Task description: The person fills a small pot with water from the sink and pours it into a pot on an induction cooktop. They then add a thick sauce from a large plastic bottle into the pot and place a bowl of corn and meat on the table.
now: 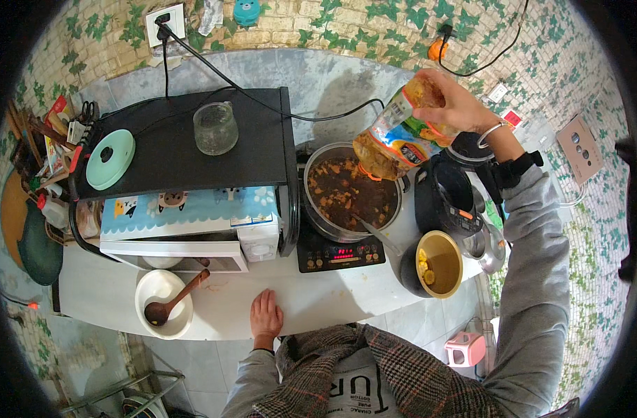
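My right hand (pixel 449 104) grips a large clear plastic bottle (pixel 389 141) with a colourful label, tilted with its orange neck ring (pixel 369 171) down over a metal pot (pixel 399 211). In the pot is dark brown liquid (pixel 331 201) with floating orange-brown bits; whether anything flows from the bottle is not visible. A metal utensil handle (pixel 376 232) leans out over the pot's front rim. Beneath the pot is a black induction cooker (pixel 339 257), its red display lit. My left hand (pixel 266 316) rests on the white countertop (pixel 323 303) near its front edge, holding nothing.
Right of the cooker, a gold-lined inner pot (pixel 460 266) holds yellow pieces, beside a black rice cooker (pixel 438 193). At left, a white bowl (pixel 141 298) holds a wooden ladle (pixel 159 312). A microwave (pixel 193 256) stands under a black shelf (pixel 161 136) bearing a glass jug (pixel 215 128).
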`<control>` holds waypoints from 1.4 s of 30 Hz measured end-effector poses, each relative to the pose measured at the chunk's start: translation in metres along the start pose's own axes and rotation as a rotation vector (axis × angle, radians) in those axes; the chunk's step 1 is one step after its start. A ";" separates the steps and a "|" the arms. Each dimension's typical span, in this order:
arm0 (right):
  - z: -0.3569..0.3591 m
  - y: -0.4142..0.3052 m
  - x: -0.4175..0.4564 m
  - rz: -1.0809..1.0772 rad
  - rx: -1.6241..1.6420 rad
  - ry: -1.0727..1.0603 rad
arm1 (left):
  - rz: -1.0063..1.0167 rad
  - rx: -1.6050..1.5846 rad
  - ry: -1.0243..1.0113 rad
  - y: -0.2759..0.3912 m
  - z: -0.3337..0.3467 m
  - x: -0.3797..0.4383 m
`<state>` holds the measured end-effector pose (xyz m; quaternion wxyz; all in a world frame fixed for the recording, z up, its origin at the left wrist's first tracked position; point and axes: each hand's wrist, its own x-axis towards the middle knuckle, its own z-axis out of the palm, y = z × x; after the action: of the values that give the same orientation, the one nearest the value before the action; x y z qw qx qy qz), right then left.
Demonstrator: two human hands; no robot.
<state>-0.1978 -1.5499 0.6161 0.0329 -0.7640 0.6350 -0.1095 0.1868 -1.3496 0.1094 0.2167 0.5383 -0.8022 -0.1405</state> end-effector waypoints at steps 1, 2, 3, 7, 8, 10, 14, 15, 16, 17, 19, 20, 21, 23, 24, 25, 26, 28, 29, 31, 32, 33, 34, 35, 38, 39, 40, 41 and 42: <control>0.001 0.001 -0.002 -0.054 -0.004 0.021 | 0.000 0.002 -0.002 0.000 0.000 0.000; 0.000 0.002 -0.002 -0.045 0.002 0.023 | 0.000 0.004 -0.005 0.000 -0.001 0.000; -0.001 0.003 0.001 -0.039 0.008 0.023 | -0.002 0.001 -0.006 0.000 -0.001 -0.001; -0.004 0.005 0.004 -0.037 0.066 0.030 | -0.008 -0.005 -0.012 0.001 0.000 -0.001; -0.005 0.007 0.003 -0.030 0.031 0.034 | -0.010 -0.005 -0.013 0.000 0.000 -0.001; -0.006 0.010 0.002 -0.015 -0.037 0.040 | -0.006 -0.010 -0.015 0.001 0.000 -0.002; -0.015 0.010 0.001 0.019 0.018 0.030 | -0.016 -0.009 -0.016 0.000 0.002 -0.003; -0.017 0.012 0.000 0.001 0.014 0.058 | -0.017 -0.009 -0.014 -0.001 0.002 -0.003; -0.018 0.013 -0.001 -0.017 0.009 0.086 | -0.018 -0.009 -0.013 -0.001 0.003 -0.003; -0.016 0.014 -0.003 -0.009 -0.045 0.065 | -0.018 -0.009 -0.011 -0.001 0.004 -0.003; -0.007 0.011 -0.007 -0.001 -0.152 0.031 | -0.037 -0.017 -0.026 -0.001 0.002 -0.004; -0.001 0.010 -0.009 -0.014 -0.192 0.067 | -0.046 -0.020 -0.033 -0.001 0.001 -0.003; 0.003 0.010 -0.013 0.006 -0.190 0.058 | -0.035 -0.022 -0.024 -0.001 0.001 -0.003; 0.007 0.011 -0.020 0.043 -0.185 0.041 | -0.014 -0.024 -0.005 0.000 0.000 -0.002; 0.010 0.007 -0.024 0.032 -0.167 0.029 | -0.010 -0.021 0.004 -0.001 0.000 -0.002; 0.012 0.012 -0.023 0.020 -0.122 0.070 | -0.007 -0.018 0.013 -0.003 0.000 -0.003; 0.011 0.022 -0.029 0.023 -0.088 0.109 | 0.008 -0.027 0.016 -0.001 0.002 -0.004; 0.017 0.026 -0.033 0.018 -0.099 0.155 | 0.006 0.008 0.022 0.000 0.003 -0.003; 0.014 0.028 -0.035 0.016 -0.078 0.155 | 0.006 0.024 0.024 0.000 0.003 -0.003; 0.008 0.025 -0.035 0.004 -0.031 0.152 | -0.002 0.027 0.017 0.000 0.001 -0.003; 0.007 0.027 -0.035 0.007 0.022 0.151 | -0.005 0.027 0.014 0.000 0.000 -0.003; 0.004 0.029 -0.035 0.037 0.054 0.146 | -0.006 0.036 0.012 0.000 0.001 -0.004; 0.002 0.031 -0.036 0.067 0.086 0.142 | -0.007 0.045 0.010 0.000 0.002 -0.003; -0.001 0.032 -0.037 0.097 0.118 0.137 | -0.009 0.054 0.007 -0.001 0.004 -0.003; -0.010 0.024 -0.039 0.129 0.126 0.125 | -0.025 0.007 -0.044 -0.002 0.004 -0.004; -0.013 0.021 -0.039 0.140 0.120 0.120 | -0.023 0.008 -0.037 -0.002 0.004 -0.005; -0.015 0.018 -0.037 0.131 0.111 0.114 | -0.020 0.008 -0.029 -0.002 0.005 -0.005; -0.018 0.017 -0.034 0.125 0.102 0.109 | -0.015 0.008 -0.022 -0.002 0.005 -0.005; -0.021 0.015 -0.030 0.118 0.092 0.104 | -0.013 0.007 -0.021 -0.002 0.005 -0.004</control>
<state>-0.2220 -1.5212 0.6300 0.0411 -0.7164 0.6739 -0.1760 0.1874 -1.3464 0.1035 0.2054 0.5427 -0.8015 -0.1446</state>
